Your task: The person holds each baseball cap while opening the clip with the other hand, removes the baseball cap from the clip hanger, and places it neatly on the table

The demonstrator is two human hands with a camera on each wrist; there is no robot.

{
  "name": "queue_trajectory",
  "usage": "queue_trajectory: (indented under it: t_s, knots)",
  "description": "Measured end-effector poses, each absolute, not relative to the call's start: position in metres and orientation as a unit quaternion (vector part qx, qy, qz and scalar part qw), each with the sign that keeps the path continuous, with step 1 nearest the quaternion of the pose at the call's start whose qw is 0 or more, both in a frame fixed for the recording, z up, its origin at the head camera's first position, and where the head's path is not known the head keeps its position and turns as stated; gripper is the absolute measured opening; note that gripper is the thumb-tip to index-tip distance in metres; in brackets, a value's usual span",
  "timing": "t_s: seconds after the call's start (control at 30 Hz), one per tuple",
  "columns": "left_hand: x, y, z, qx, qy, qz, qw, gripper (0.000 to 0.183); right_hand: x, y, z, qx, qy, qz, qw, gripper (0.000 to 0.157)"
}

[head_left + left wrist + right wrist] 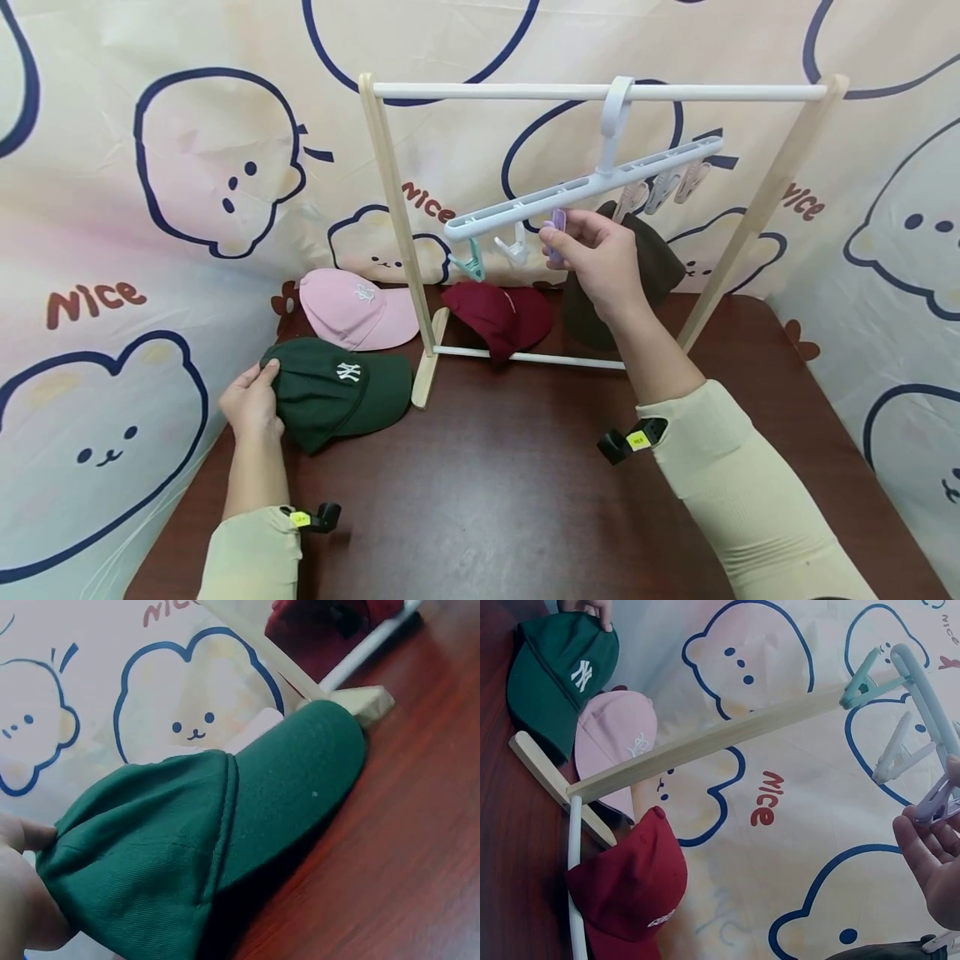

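Observation:
At the left of the head view my left hand [253, 402] grips the back of a dark green baseball cap [322, 396] with a white NY logo, thumb on top. In the left wrist view the cap's brim [307, 772] points away from the hand. My right hand [600, 254] pinches a purple clothespin [556, 237] hanging under a white clip hanger [525, 205]. The hanger tilts, its left end lower. Beside the purple one hang a white clip [514, 246] and a teal clip [471, 262]. A dark brown cap [656, 258] hangs behind the right hand.
The hanger hooks over the white top bar [487, 92] of a wooden rack [397, 208]. A pink cap [348, 308] lies behind the green one, and a maroon cap [502, 321] rests at the rack's lower bar. More clips [663, 190] hang at the hanger's right.

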State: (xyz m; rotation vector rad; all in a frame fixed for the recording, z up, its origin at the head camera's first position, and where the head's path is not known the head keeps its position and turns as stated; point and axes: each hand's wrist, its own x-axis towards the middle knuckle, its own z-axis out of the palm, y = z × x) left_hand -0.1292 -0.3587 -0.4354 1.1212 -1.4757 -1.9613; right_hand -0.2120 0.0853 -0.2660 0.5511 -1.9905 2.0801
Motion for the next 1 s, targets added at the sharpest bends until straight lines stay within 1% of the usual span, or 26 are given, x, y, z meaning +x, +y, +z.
queue_trajectory:
  t_s: [0.1, 0.2, 0.27, 0.37, 0.43, 0.53, 0.63, 0.7, 0.77, 0.8, 0.87, 0.93, 1.0]
  knots:
    - [-0.128, -0.355, -0.432, 0.394, -0.605, -0.658, 0.212, 0.059, -0.211, 0.085, -0.266, 0.189, -0.678, 0.702, 0.110, 0.030]
    - [-0.126, -0.352, -0.428, 0.361, -0.704, -0.578, 0.201, 0.061, -0.211, 0.086, -0.266, 0.192, -0.687, 0.691, 0.121, 0.032]
    - [-0.125, -0.349, -0.423, 0.340, -0.767, -0.511, 0.188, 0.068, -0.211, 0.086, -0.267, 0.192, -0.691, 0.686, 0.124, 0.033]
    - [-0.122, -0.340, -0.409, 0.317, -0.823, -0.431, 0.191, 0.072, -0.209, 0.086, -0.267, 0.192, -0.698, 0.679, 0.124, 0.033]
    - [-0.120, -0.328, -0.392, 0.299, -0.831, -0.414, 0.220, 0.071, -0.208, 0.086, -0.266, 0.193, -0.702, 0.675, 0.122, 0.032]
    - [-0.120, -0.301, -0.357, 0.232, -0.814, -0.435, 0.307, 0.058, -0.206, 0.085, -0.265, 0.197, -0.707, 0.668, 0.127, 0.032]
    - [-0.123, -0.270, -0.316, 0.115, -0.786, -0.460, 0.396, 0.041, -0.206, 0.085, -0.264, 0.199, -0.709, 0.663, 0.133, 0.033]
    - [-0.125, -0.249, -0.289, 0.027, -0.770, -0.467, 0.434, 0.034, -0.207, 0.085, -0.263, 0.203, -0.713, 0.658, 0.136, 0.033]
    - [-0.127, -0.228, -0.266, -0.057, -0.762, -0.459, 0.453, 0.030, -0.207, 0.085, -0.263, 0.206, -0.718, 0.651, 0.135, 0.033]
    - [-0.129, -0.218, -0.256, -0.098, -0.761, -0.450, 0.456, 0.029, -0.207, 0.085, -0.262, 0.208, -0.721, 0.648, 0.134, 0.033]
    - [-0.133, -0.198, -0.240, -0.164, -0.761, -0.448, 0.439, 0.029, -0.207, 0.085, -0.263, 0.210, -0.726, 0.641, 0.135, 0.032]
    - [-0.137, -0.180, -0.228, -0.206, -0.773, -0.454, 0.393, 0.033, -0.207, 0.085, -0.263, 0.210, -0.731, 0.635, 0.138, 0.032]
    - [-0.140, -0.166, -0.220, -0.218, -0.792, -0.467, 0.328, 0.039, -0.207, 0.085, -0.263, 0.211, -0.739, 0.625, 0.140, 0.032]
